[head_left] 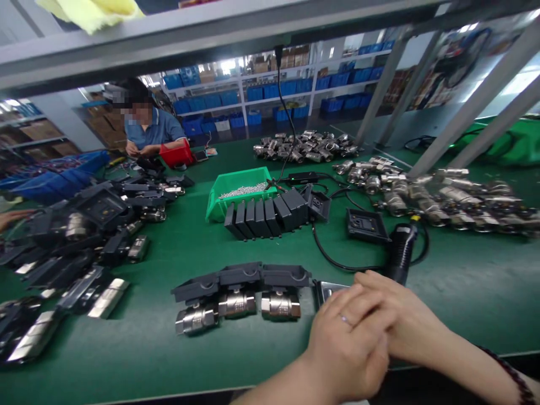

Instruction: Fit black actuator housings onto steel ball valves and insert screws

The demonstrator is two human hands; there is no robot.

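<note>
My left hand (352,343), with a ring on one finger, is closed and overlaps my right hand (399,315). The right hand's fingers are curled and mostly hidden behind the left. By the left fingertips shows a dark-edged part with a shiny face (331,291); the rest is covered, so I cannot tell what the hands grip. Just beyond the right hand lies a black corded screwdriver (403,250). Left of my hands, three ball valves with dark grey housings stand in a row, the nearest being a metal valve (280,305) under its housing (284,274).
A green bin (217,197) of small screws stands behind a row of dark housings (264,216). One open housing (367,225) lies near the cable. Bare valves (306,147) are piled behind and right; assembled units (101,208) crowd the left. A co-worker (154,126) sits opposite.
</note>
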